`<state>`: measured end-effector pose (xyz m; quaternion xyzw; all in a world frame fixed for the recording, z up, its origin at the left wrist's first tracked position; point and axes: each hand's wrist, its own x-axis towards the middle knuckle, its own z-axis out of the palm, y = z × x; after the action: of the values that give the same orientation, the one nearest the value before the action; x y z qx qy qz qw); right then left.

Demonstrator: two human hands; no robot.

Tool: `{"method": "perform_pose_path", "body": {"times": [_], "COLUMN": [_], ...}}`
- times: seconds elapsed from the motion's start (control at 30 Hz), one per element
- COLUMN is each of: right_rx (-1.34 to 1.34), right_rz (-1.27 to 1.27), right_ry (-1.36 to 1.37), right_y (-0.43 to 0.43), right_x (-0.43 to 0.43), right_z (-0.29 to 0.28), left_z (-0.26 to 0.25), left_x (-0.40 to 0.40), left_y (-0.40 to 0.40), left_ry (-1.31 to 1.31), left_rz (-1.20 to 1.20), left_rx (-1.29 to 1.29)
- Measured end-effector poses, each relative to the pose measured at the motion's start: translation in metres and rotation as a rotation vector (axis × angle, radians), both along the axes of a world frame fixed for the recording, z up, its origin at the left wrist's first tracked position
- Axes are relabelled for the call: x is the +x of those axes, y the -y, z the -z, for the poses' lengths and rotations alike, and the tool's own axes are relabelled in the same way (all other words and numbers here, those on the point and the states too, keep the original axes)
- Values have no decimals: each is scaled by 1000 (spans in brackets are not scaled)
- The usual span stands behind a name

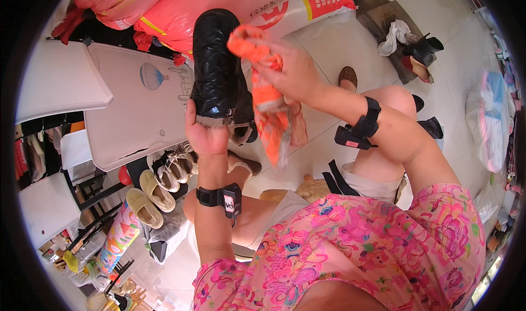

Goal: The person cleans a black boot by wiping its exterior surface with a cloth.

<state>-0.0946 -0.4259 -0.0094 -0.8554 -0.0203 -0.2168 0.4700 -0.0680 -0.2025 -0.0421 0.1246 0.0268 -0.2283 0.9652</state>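
My left hand [208, 136] holds up a shiny black quilted boot [217, 64] by its fleece-lined opening, toe pointing away from me. Another dark fleece-lined piece of footwear [248, 118] shows partly behind it; whether it is held cannot be told. Just right of the boot, my right hand [289, 66] grips an orange and grey cloth [267, 89], which hangs down beside the boot. The right hand is slightly blurred. Both forearms wear black straps with small devices.
Red and white sacks [304, 7] lie beyond the boot. Pale shoes [152, 200] line up at left beside a white cabinet panel [131, 105]. A low dark stand [380, 17] at upper right bears a white cloth, a black ankle boot [423, 48] and a red shoe. Black footwear [431, 127] lies beyond my right knee.
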Motion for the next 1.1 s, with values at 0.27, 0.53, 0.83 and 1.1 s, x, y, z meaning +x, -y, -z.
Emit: {"method": "perform_pose_path", "body": {"times": [0.27,0.53,0.83,1.1], "right_rx": [-188,-56,-124,476], "right_rz": [-72,88,56,27], "right_ry": [-84,-28,-17,-26], "right_y": [-4,14,26,15], "right_x": [-3,11,29,21], "right_z": [12,-15,-8,-5], "left_z": [8,8,0,-3], "left_x": [2,-3,-11,-11], "left_y": [9,5,17,18], "left_ry": [-23,-10,9,13], "left_rz": [29,55,69,58], "left_rx": [25,66,205,200]}}
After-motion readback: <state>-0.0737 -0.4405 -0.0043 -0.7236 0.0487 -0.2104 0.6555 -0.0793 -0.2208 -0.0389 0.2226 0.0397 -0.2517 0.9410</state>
